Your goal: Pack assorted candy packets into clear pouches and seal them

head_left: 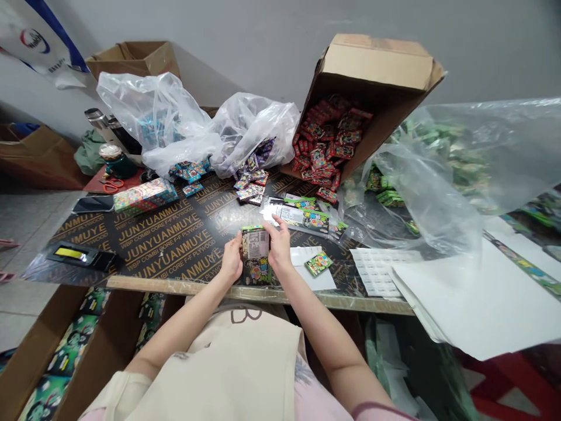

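Observation:
Between my two hands is a dark printed pouch (256, 270) with a clear window and colourful print, near the table's front edge. My left hand (232, 257) is closed on the pouch's left edge, and the fingers of my right hand (279, 242) grip its upper right side. Several similar flat pouches (316, 221) overlap on the table just beyond my right hand. To the right of that hand a small green packet (318, 264) lies partly on white paper (322, 279). Red and purple-white packets (250, 192) are heaped farther back.
A tilted carton (377, 65) spills red packets (322, 146) at the back. Clear plastic bags (256, 120) hold more packets. White label sheets (377, 273) and large paper (477, 292) lie right. Scissors (111, 186), a phone (93, 204) and a black tool (83, 256) lie left.

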The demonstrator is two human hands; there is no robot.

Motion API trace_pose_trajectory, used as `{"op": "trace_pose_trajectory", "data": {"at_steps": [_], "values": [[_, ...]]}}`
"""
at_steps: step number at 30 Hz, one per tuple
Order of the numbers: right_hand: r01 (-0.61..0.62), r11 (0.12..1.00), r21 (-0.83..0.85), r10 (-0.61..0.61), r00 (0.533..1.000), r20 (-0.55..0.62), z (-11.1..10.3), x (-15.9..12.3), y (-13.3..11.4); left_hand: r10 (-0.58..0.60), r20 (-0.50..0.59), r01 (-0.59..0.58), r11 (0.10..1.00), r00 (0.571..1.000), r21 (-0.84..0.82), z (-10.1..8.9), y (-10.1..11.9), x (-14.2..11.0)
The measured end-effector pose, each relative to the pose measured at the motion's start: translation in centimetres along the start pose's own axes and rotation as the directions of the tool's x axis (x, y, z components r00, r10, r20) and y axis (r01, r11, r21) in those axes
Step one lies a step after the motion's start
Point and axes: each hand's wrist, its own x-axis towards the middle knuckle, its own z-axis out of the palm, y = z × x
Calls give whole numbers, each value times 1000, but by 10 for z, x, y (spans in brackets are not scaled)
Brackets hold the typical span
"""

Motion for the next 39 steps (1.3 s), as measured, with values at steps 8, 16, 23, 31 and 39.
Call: {"op": "trace_pose_trajectory", "data": {"at_steps": [8,16,23,31,39], "values": [[-13,1000,-4,14,978,210,-18,-6,-12,-200,5,200,980,980,27,6,30,5],[31,998,-50,-16,964,267,-34,1,-15,198,180,-258,868,964,425,10,64,5],[308,922,-233,-221,915,337,-45,5,-24,116,301,-285,739,946,610,8,80,15],[294,920,-260,-171,896,410,-48,10,-33,141,483,-484,495,864,722,17,91,13],[369,881,-296,-235,884,403,-59,-3,-35,196,626,-645,397,755,653,14,86,7]]}}
